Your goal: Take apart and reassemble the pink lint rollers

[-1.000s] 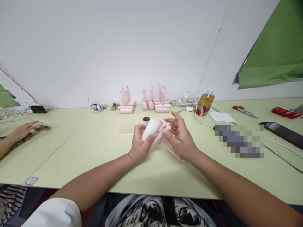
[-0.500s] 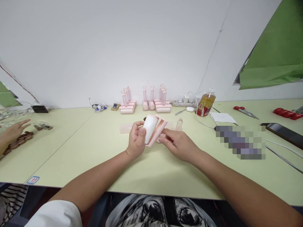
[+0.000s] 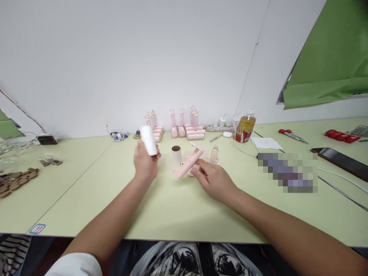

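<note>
My left hand is closed around a white lint-roller refill, held tilted above the table and slightly blurred. In my right hand is a pink lint roller frame, gripped near its handle joint; its long curved cover slants up to the right with no roll in it. Between the hands a white roll with a brown cardboard core stands upright on the table. Just beyond my right hand is a clear pinkish handle piece.
Several assembled pink lint rollers stand along the wall. Toward the right are a drink bottle, a power strip, white paper, red-handled pliers and a dark phone. Brown pieces lie at the far left.
My left hand has drawn the white refill away from the pink frame, up and to the left. The upright roll behind is uncovered. Another person's hand at the left has gone from view.
</note>
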